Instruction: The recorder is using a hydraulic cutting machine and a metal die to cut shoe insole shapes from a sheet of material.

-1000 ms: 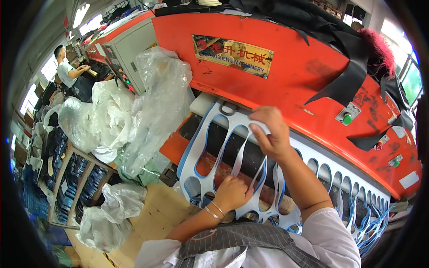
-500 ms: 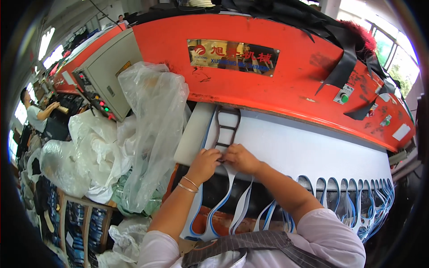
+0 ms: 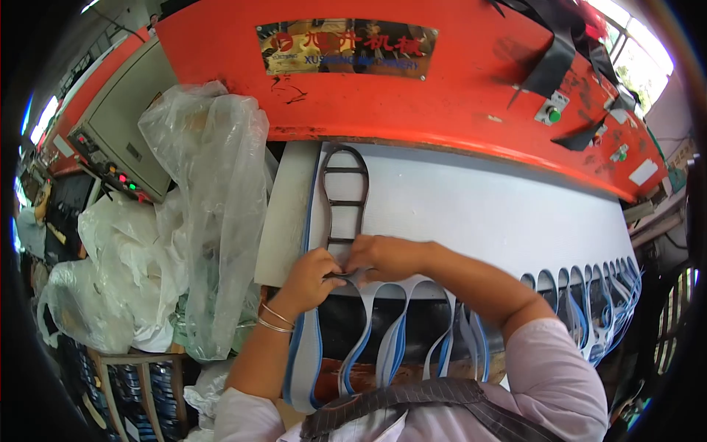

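A sole-shaped cutting die (image 3: 364,199), a dark metal outline with several crossbars, lies on a white sheet (image 3: 471,202) with blue showing along its edge. Its rounded far end sits just in front of the red machine. My left hand (image 3: 305,278), with bangles at the wrist, is closed around the die's near end, fingers pinched at the sheet's front edge. Right beside it, my right hand (image 3: 377,258) is closed over the same end from the other side. Both hands partly hide that end. Cut strips (image 3: 398,339) with sole-shaped gaps hang from the sheet's front edge.
A red press (image 3: 456,96) with green buttons spans the back. Clear plastic bags (image 3: 221,184) crowd the left, below a grey control cabinet (image 3: 125,110) with lit buttons. Black strips (image 3: 556,55) drape over the press. A wooden rack (image 3: 140,359) stands at lower left.
My view has shifted, so the press sits higher and further left. The die's rounded far end now shows whole, where the press edge cut it off before. Both hands stay at its near end.
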The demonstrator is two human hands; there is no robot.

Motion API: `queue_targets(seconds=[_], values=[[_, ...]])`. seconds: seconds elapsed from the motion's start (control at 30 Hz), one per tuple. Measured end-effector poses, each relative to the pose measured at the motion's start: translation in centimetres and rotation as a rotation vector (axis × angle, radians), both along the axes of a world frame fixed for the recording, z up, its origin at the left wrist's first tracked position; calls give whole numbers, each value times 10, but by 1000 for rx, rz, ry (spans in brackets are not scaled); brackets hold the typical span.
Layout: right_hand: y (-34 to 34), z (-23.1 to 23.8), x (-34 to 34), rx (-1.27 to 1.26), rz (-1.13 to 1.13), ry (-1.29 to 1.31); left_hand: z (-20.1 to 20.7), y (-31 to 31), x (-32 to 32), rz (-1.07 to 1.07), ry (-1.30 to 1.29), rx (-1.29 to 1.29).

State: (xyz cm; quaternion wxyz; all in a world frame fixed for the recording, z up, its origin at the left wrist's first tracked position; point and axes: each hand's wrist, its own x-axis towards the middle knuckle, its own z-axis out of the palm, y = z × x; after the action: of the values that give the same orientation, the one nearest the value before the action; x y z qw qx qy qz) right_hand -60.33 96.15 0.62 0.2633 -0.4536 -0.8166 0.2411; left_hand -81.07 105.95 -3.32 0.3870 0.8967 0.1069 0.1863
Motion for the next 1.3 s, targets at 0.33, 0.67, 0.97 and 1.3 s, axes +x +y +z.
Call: queue_targets(seconds=[0.33, 0.67, 0.97, 1.3], values=[[122, 23, 30, 71, -15, -1039, 7, -2, 36, 160, -299, 127], [102, 37, 67, 657, -36, -434, -25, 5, 43, 251, -66, 353], [-14, 105, 95, 332, -976, -245, 59, 51, 117, 94, 677, 429], [50, -20, 102, -412, -1229, -427, -34, 87, 170, 267, 8, 645]])
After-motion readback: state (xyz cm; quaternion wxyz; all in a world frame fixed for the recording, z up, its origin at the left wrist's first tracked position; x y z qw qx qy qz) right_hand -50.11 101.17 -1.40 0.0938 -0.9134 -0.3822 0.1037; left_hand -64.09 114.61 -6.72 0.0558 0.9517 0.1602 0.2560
